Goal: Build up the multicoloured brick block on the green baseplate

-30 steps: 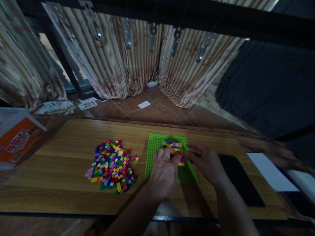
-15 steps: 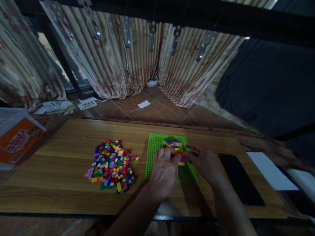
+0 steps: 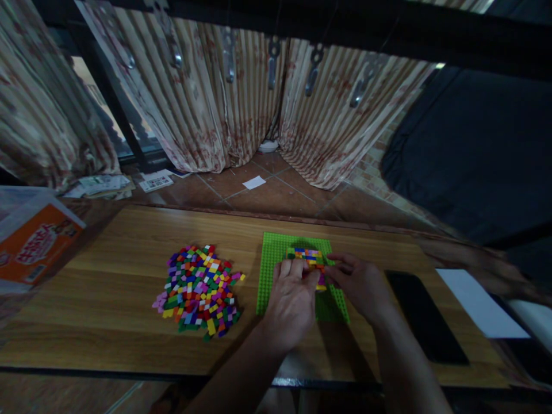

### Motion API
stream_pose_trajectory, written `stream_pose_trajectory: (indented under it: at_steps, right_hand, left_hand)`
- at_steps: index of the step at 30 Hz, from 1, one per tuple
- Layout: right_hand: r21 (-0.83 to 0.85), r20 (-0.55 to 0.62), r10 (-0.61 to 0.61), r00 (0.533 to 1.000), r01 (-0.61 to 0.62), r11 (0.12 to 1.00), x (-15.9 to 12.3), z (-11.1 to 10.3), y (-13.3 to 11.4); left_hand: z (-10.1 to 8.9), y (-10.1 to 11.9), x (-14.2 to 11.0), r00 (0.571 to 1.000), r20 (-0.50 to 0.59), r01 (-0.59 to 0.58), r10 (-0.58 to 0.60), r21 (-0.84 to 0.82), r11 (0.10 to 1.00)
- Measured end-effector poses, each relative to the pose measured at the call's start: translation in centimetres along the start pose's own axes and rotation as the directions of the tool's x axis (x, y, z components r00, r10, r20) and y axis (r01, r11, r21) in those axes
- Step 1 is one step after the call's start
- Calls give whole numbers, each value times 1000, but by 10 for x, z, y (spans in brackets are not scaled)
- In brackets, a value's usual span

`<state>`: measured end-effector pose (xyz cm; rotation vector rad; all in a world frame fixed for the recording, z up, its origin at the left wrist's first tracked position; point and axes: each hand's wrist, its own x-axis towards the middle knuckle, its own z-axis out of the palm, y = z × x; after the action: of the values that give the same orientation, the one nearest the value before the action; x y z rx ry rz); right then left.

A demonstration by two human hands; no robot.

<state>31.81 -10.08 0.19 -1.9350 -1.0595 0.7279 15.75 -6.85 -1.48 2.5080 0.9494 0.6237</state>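
A bright green studded baseplate (image 3: 273,270) lies on the wooden table (image 3: 107,310). On it stands a small block of many-coloured bricks (image 3: 307,255). My left hand (image 3: 291,302) rests on the plate, its curled fingers pressed against the near side of that block. From the right, my right hand (image 3: 360,286) pinches the same block with its fingertips. Which single brick the fingers hold is hidden. To the left of the plate lies a loose heap of coloured bricks (image 3: 198,288).
A black phone (image 3: 425,322) lies flat to the right of the plate, with a white sheet (image 3: 480,302) beyond it. An orange and white box (image 3: 32,244) sits at the table's far left. Striped curtains (image 3: 241,103) hang behind, over a tiled floor.
Both hands stay on the brick block with only slight finger shifts. The view has drifted a little, so everything sits slightly to the right.
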Motion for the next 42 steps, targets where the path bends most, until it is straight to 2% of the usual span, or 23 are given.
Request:
stream_pose_trajectory:
  at_steps: [8, 19, 23, 25, 29, 32, 36, 39, 42]
  right_hand:
    - [34, -29, 17, 999, -16, 999, 1, 4, 1]
    - [48, 0, 20, 1000, -20, 999, 1, 5, 0]
    - [61, 25, 14, 1000, -15, 998, 1, 4, 2]
    - [48, -7, 26, 1000, -26, 998, 1, -1, 0]
    - [94, -205, 31, 978, -12, 995, 0, -16, -9]
    - [136, -275, -17, 961, 56, 989, -5, -17, -20]
    - [182, -198, -113, 974, 149, 972, -18, 7, -34]
    - [122, -28, -223, 974, 225, 967, -31, 33, -41]
    - [-4, 173, -331, 928, 337, 942, -43, 58, -46]
  left_hand:
    - [2, 0, 0, 1000, -6, 1, -1, 12, 1000]
    - [2, 1, 1, 1000, -10, 0, 0, 55, 998]
    - [-2, -1, 0, 1000, 7, -8, 7, 19, 1000]
    - [-5, -4, 0, 1000, -24, -10, 10, -31, 999]
    - [-19, -16, 0, 982, -182, 20, -56, -196, 980]
    - [-34, -31, 2, 938, -308, 52, -157, -321, 946]
    - [-56, -55, 2, 836, -458, 87, -302, -433, 897]
    - [-70, -73, 1, 705, -542, 114, -458, -551, 827]
    - [-83, -86, -1, 560, -541, 81, -627, -717, 692]
